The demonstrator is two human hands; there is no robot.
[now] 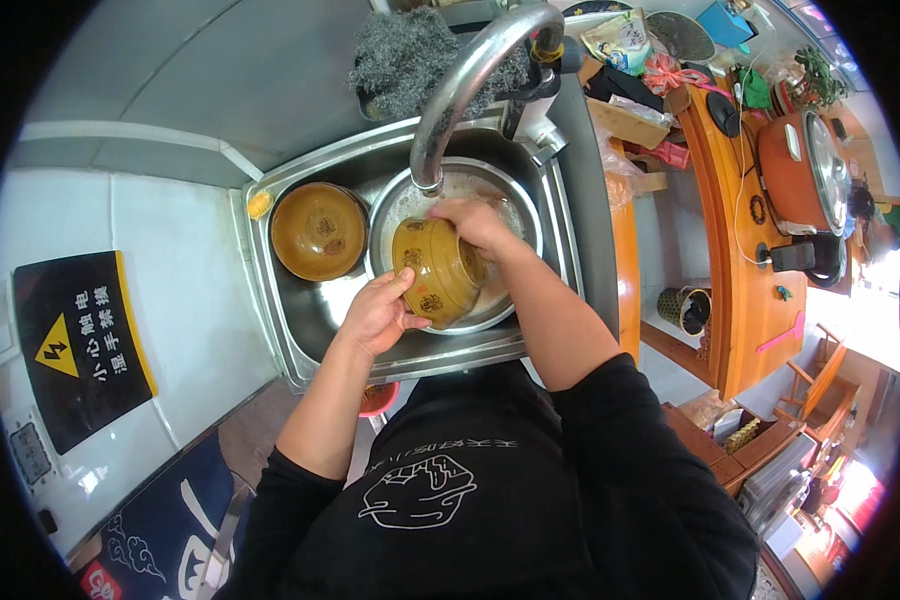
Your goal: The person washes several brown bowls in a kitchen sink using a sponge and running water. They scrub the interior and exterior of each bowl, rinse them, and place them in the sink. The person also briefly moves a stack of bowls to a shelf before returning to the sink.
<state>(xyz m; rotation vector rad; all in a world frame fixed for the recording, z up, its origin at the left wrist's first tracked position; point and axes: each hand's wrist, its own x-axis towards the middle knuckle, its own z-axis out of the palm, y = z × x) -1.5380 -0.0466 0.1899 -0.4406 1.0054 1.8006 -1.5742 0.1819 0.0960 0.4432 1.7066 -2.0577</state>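
A yellow-brown glazed bowl point(429, 271), wet and tipped on its side, is held over a round metal basin point(531, 202) in the stainless steel sink point(311, 330). My left hand point(382, 309) grips its lower left side, thumb on the outer wall. My right hand point(474, 225) is at its upper right, against the base side; its fingertips are partly hidden. Cloudy, foamy water shows in the basin. Another brown bowl point(319, 232), perhaps stacked on one beneath, sits upright at the sink's left. The curved metal faucet point(457, 90) reaches over the basin.
Steel wool scourers point(412, 60) are heaped behind the sink. A yellow scrubber point(259, 204) lies at its left corner. A tiled wall with a warning sign point(82, 345) stands left. On the right, a wooden counter point(750, 330) carries an orange-brown cooker point(795, 172) with a glass lid.
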